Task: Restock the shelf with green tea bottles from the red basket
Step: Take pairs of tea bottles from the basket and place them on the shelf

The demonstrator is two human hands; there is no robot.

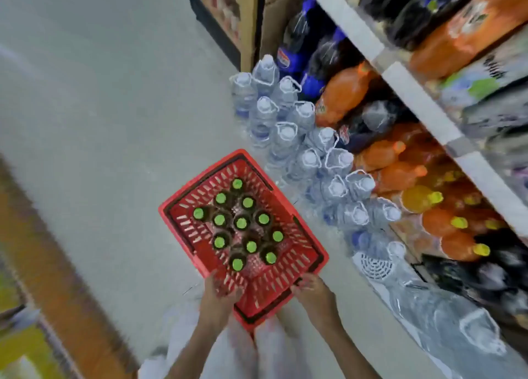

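"While both hands are on the red basket (265, 290), which step would you say this is?"

"Getting the stock into position, I think, not shelving yet. The left hand (218, 295) looks wrapped over the near rim, though it is blurred, and the right hand (313, 291) grips the near right corner. They are set apart, one at each side of that end, and neither touches a bottle."

"Where are the green tea bottles (241, 222)?"

"All in the basket, standing upright and packed together, a dozen or so bright green caps facing up. None is on the shelf (405, 87) that I can see, so the restocking proper looks not yet begun."

"Is the basket resting on the floor (114, 107)?"

"I cannot tell. It sits low, just beside the wrapped water bottles (285, 132) that stand in front of the shelf, but whether it bears on the floor or hangs from the hands is not clear from above."

"What does the next move call for?"

"My guess: settle the basket level so the upright bottles do not topple, then free one hand and take a bottle by the neck below its cap. The nearest ones by the rim are the easy reach. The reach to the shelf has to pass over the water bottles."

"Which spot on the shelf?"

"Hard to say. I see orange soda bottles (343, 92) and dark ones, much of it blurred, and no green caps there."
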